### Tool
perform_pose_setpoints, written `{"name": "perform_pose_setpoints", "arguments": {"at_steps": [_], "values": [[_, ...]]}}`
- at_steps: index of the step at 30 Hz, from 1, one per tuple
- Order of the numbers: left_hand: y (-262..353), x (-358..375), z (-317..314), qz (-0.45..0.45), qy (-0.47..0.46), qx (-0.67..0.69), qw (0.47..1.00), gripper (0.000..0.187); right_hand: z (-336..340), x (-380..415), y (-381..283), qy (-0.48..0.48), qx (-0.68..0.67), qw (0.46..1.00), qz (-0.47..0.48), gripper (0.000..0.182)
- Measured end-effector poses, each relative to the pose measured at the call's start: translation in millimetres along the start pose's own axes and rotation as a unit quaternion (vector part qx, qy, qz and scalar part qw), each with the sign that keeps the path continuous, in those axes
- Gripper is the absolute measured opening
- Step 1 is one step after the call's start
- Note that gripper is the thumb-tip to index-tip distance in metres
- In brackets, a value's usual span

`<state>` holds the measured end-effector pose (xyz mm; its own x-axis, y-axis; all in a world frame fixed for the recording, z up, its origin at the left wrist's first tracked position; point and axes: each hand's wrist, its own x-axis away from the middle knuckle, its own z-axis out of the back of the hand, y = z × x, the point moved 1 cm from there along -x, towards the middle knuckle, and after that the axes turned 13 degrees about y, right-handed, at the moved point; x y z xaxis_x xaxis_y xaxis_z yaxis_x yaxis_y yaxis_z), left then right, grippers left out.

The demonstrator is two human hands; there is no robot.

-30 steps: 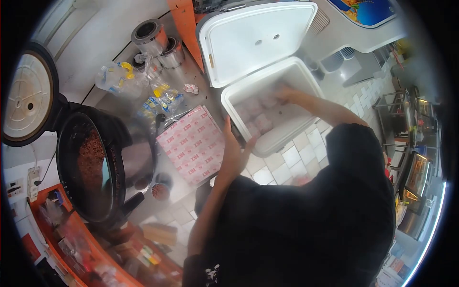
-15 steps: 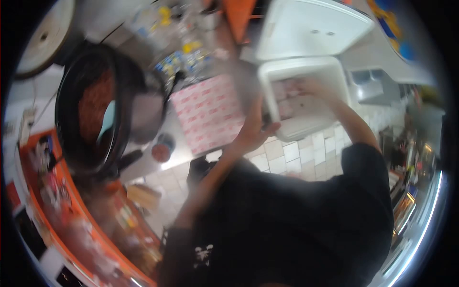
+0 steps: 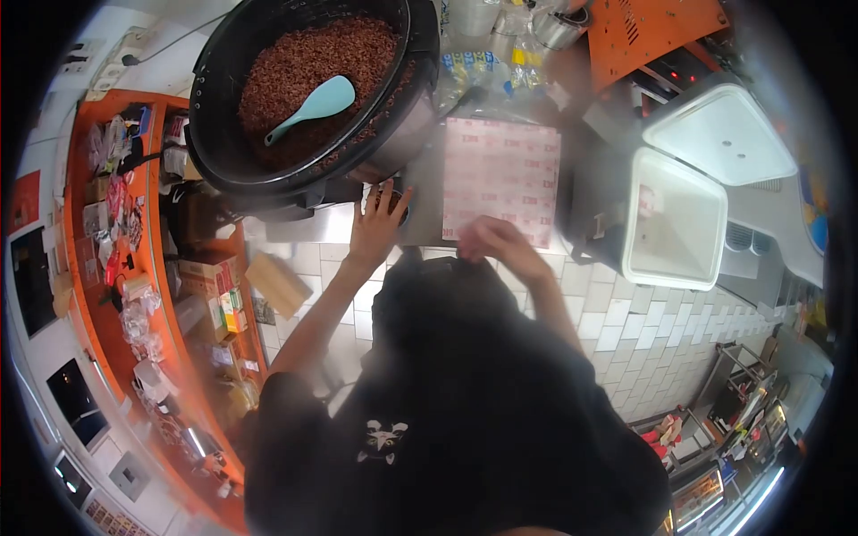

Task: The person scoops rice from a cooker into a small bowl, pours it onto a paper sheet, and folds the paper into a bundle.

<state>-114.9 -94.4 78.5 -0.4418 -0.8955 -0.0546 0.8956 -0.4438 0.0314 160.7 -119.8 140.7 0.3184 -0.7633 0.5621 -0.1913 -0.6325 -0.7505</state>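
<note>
My left hand (image 3: 377, 230) reaches over a small round cup (image 3: 405, 213) at the counter's front edge, its fingers spread. My right hand (image 3: 502, 245) is at the near edge of a pink-and-white printed paper sheet (image 3: 500, 170), fingers curled together; what they hold, if anything, is blurred. Behind my left hand stands a big black pot (image 3: 204, 147) of dark reddish-brown grains (image 3: 295, 67). A pale teal paddle (image 3: 323, 100) lies on the grains.
A white lidded container (image 3: 679, 219) stands open at the right, a small pinkish thing inside. Clear plastic packets (image 3: 469, 62) and an orange panel (image 3: 648, 31) are at the back. Orange shelves (image 3: 125, 295) with packages run along the left.
The view has turned toward the pot. My right hand has left the white container and come to the paper sheet. My left hand has moved from beside that container to the small cup.
</note>
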Motion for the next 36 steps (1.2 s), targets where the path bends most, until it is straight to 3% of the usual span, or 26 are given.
{"name": "perform_pose_setpoints", "arguments": {"at_steps": [1,2,4,8,11,14,15,16,18,20,21,24,25,26,27,28,30,36], "values": [[2.5,-7.3,10.3,-0.004,-0.009,-0.014,1.0,0.072,-3.8,-22.6,29.5,0.013,-0.021,0.999,-0.022,0.044],[0.5,-8.7,4.8,-0.008,-0.008,-0.011,1.0,0.072,-9.1,-32.8,44.5,0.018,-0.021,0.999,-0.02,0.044],[-2.9,-11.2,-7.9,0.001,-0.031,-0.021,0.999,0.075,-15.0,-48.3,68.3,0.051,-0.076,0.989,-0.118,0.049],[-2.3,-17.1,-1.3,-0.03,-0.059,0.024,0.997,0.078,-14.1,-66.8,110.5,0.048,-0.141,0.98,-0.135,0.057],[32.7,-33.1,39.6,-0.062,-0.033,0.127,0.989,0.101,-15.0,-62.9,98.2,0.072,-0.185,0.966,-0.164,0.064],[74.5,-53.8,77.9,-0.16,0.032,0.211,0.964,0.096,-15.6,-50.6,73.0,-0.009,-0.354,0.929,-0.11,0.067],[78.9,-60.1,82.9,-0.163,0.034,0.211,0.963,0.096,-16.2,-37.7,54.3,0.051,-0.385,0.918,-0.079,0.067],[82.7,-68.7,87.2,-0.163,0.092,0.271,0.944,0.09,-11.4,-29.7,43.4,0.11,-0.414,0.902,-0.047,0.066],[83.1,-79.8,75.5,-0.163,0.15,0.331,0.917,0.084,17.1,-23.9,39.9,0.124,-0.44,0.889,0.03,0.063],[66.6,-80.3,18.7,-0.052,0.151,0.404,0.901,0.072,42.3,-23.9,33.5,0.184,-0.451,0.868,0.096,0.061],[60.0,-81.3,-12.5,-0.018,0.084,0.4,0.913,0.064,49.5,-32.9,31.9,0.183,-0.451,0.868,0.097,0.061],[57.8,-69.3,-55.1,-0.058,0.066,0.308,0.947,0.062,63.7,-53.9,22.5,0.407,-0.225,0.84,0.28,0.048],[58.7,-66.5,-61.3,-0.056,0.069,0.31,0.947,0.062,63.7,-62.5,21.6,0.469,-0.036,0.805,0.361,0.046],[59.1,-61.3,-66.7,-0.069,0.088,0.278,0.954,0.063,64.5,-73.1,24.9,0.509,0.153,0.732,0.426,0.046],[59.7,-59.1,-69.2,-0.082,0.105,0.245,0.96,0.063,72.1,-90.8,45.4,0.504,0.288,0.677,0.454,0.057],[60.2,-58.4,-70.1,-0.079,0.105,0.245,0.961,0.063,69.9,-95.7,54.1,0.501,0.289,0.678,0.454,0.057],[60.0,-55.4,-72.8,-0.068,0.103,0.25,0.96,0.066,62.7,-104.5,69.4,0.435,0.513,0.617,0.408,0.062],[57.6,-54.3,-74.9,-0.062,0.073,0.263,0.96,0.068,67.8,-112.0,68.5,0.439,0.517,0.624,0.389,0.065]]}}
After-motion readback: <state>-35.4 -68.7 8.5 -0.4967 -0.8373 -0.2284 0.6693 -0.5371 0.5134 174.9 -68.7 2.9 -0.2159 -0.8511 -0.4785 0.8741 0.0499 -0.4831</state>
